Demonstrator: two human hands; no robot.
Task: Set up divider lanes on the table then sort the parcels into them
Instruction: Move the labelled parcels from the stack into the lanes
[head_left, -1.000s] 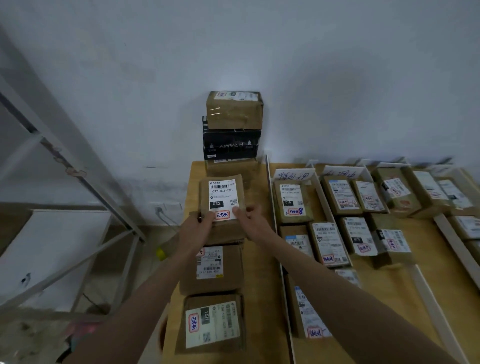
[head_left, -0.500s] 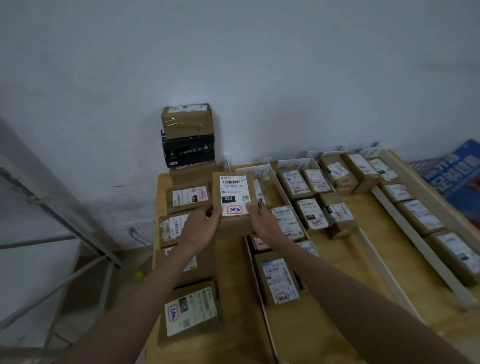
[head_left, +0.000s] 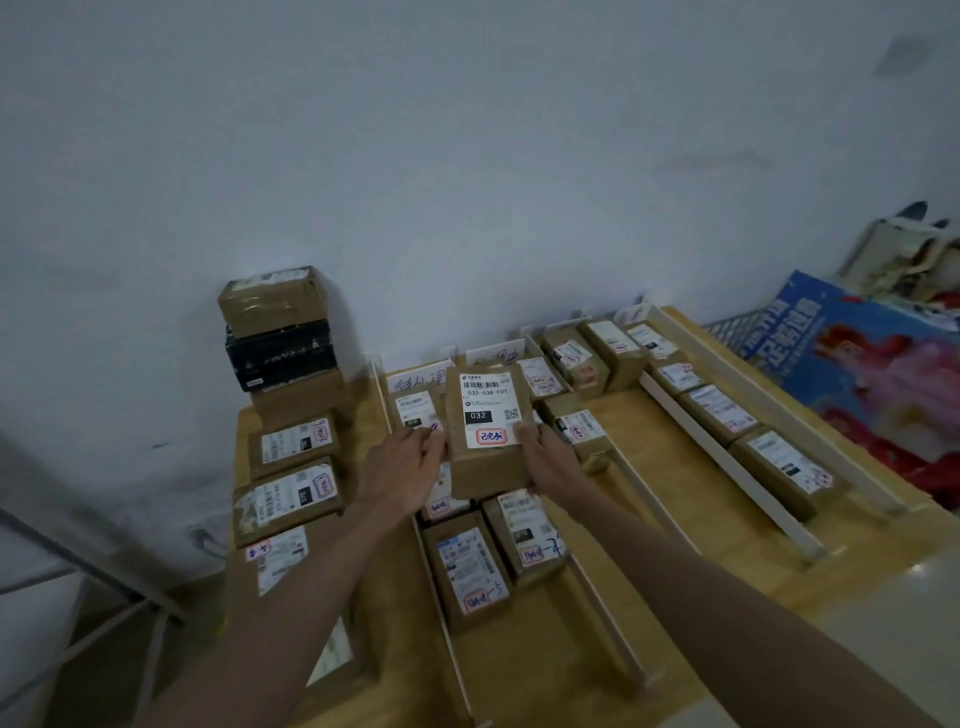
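Note:
I hold a brown cardboard parcel (head_left: 487, 434) with a white label marked 032 up over the table, above the first lane right of the left divider. My left hand (head_left: 404, 470) grips its left side and my right hand (head_left: 546, 457) its right side. White divider strips (head_left: 727, 467) split the wooden table (head_left: 649, 431) into lanes. Several labelled parcels lie in those lanes, two of them (head_left: 470, 566) just below the held one. More unsorted parcels (head_left: 291, 491) lie in a column along the table's left edge.
A stack of boxes (head_left: 278, 332), one black, stands at the back left corner against the white wall. A blue printed box (head_left: 872, 364) sits beyond the table's right edge. A metal rack frame (head_left: 78, 566) stands to the left, off the table.
Both hands carried the 032 parcel from the left column rightward across the left divider; it now hangs over the first lane. My view has swung right.

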